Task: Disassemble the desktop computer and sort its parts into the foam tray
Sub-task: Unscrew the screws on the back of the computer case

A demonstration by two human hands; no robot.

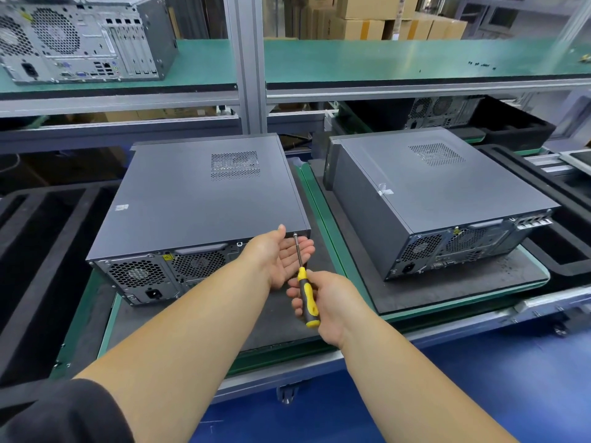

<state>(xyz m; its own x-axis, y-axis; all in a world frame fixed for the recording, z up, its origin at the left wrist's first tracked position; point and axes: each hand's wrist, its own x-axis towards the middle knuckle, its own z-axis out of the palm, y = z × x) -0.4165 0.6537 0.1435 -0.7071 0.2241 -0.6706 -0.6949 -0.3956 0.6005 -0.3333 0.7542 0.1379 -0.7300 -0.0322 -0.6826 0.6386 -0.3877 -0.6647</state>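
Note:
A dark grey desktop computer (198, 199) lies on its side on a grey mat, rear panel facing me. My right hand (329, 302) grips a yellow-and-black screwdriver (307, 298), whose tip touches a screw at the rear panel's upper right corner (295, 235). My left hand (281, 254) is cupped palm up, fingers apart, just under the screwdriver shaft beside that corner. A black foam tray (35, 251) with long compartments lies to the left of the computer.
A second closed desktop computer (438, 199) lies on a mat to the right, with more black foam trays (563, 251) beyond it. A silver computer (83, 39) stands on the green upper shelf. Cardboard boxes are stacked behind. Small screws (479, 64) lie on the shelf.

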